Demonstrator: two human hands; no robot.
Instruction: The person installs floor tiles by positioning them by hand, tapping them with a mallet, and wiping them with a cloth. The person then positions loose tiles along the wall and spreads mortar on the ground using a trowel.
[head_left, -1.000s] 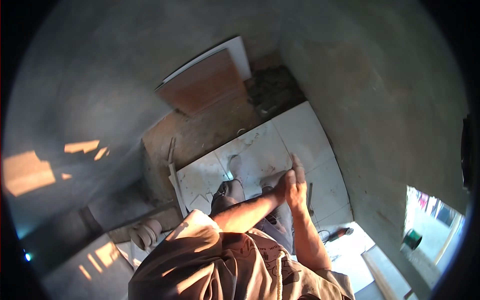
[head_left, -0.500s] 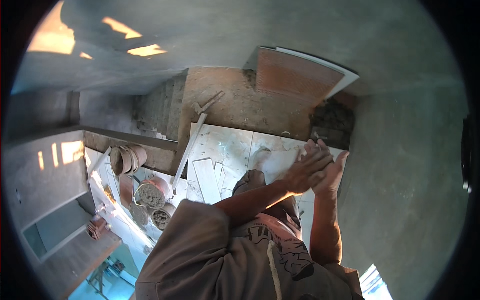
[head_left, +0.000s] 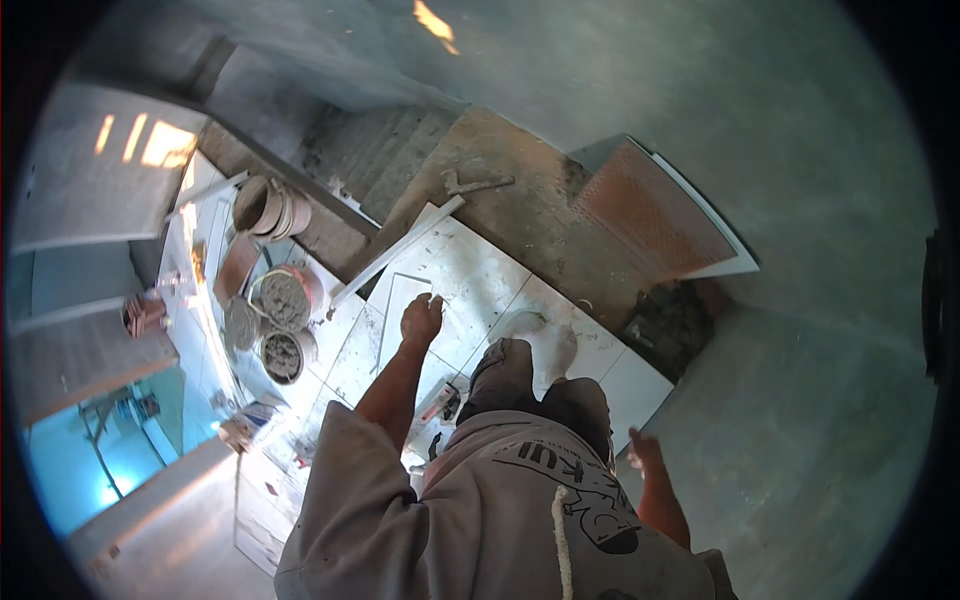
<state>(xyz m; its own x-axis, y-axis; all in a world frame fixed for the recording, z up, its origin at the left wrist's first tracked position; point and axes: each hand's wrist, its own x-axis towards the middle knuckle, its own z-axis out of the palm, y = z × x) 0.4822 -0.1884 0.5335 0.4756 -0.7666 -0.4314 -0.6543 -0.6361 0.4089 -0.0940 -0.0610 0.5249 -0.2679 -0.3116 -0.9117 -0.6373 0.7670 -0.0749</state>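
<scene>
My left hand (head_left: 422,318) is over the white tiled floor (head_left: 462,262), above a loose white tile piece (head_left: 398,305). Its fingers are loosely curled, and nothing shows in them. At my right side, beside the grey wall, hangs my right hand (head_left: 645,450). Its fingers are small in view but look partly apart, with no object in them. Both hands are away from each other. Below me, my legs in dark trousers stand on the tiles.
A long pale straight bar (head_left: 398,255) lies along the tile edge. Buckets of grey mortar (head_left: 285,300) and stacked buckets (head_left: 262,207) stand left. A hammer-like tool (head_left: 478,184) lies on the rough floor. Brown-backed tiles (head_left: 655,215) lean against the far wall. Dark rubble (head_left: 672,330) fills a corner.
My hands, pressed together before, have parted: the left swung left over the tiles, the right dropped to my right side. The whole view has turned, bringing more of the left side into sight.
</scene>
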